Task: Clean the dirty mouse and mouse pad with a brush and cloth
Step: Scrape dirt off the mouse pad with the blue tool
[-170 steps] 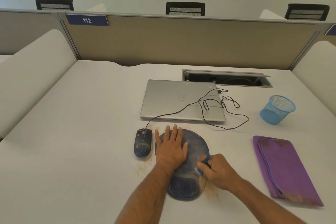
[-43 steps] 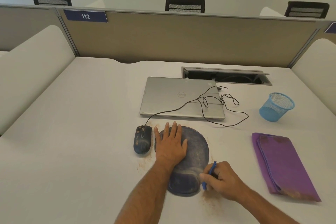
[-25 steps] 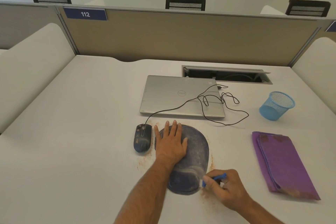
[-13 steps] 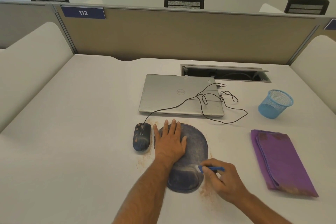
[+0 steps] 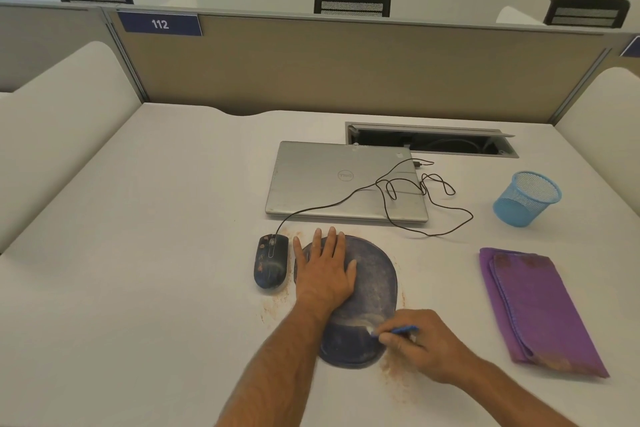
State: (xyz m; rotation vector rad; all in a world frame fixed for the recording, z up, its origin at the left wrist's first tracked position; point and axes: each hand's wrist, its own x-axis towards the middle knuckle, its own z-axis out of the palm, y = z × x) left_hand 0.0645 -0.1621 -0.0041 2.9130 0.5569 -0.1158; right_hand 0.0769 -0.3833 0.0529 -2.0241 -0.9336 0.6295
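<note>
Setting: a white desk [image 5: 138,253] in an office cubicle, seen from above and behind the person's two bare forearms.
Left hand: the left hand [image 5: 323,269] lies flat, palm down, fingers straight and slightly spread, pressing on the far left part of the mouse pad.
Right hand: the right hand [image 5: 419,343] has its fingers curled around a small blue brush [image 5: 398,330], pinching the handle; the brush tip touches the near right part of the pad.
Mouse pad: the mouse pad [image 5: 374,281] is dark blue, rounded, with a wrist rest at its near end. It lies flat at the centre of the desk, its surface dusty and pale-streaked under the brush.
Dirt: reddish-brown dirt [image 5: 394,373] is scattered on the desk around the pad's edges, thickest just beside the right hand.
Mouse: the mouse [image 5: 270,260] is dark with brownish smears. It sits just left of the pad, close beside the left hand, its thin black cable [image 5: 408,198] looping over the laptop.
Laptop: a closed silver laptop [image 5: 329,180] lies beyond the pad.
Cloth: a folded purple cloth [image 5: 540,308], stained brown at its near end, lies well to the right of the pad.
Cup: a blue mesh cup [image 5: 526,198] stands beyond the cloth.
</note>
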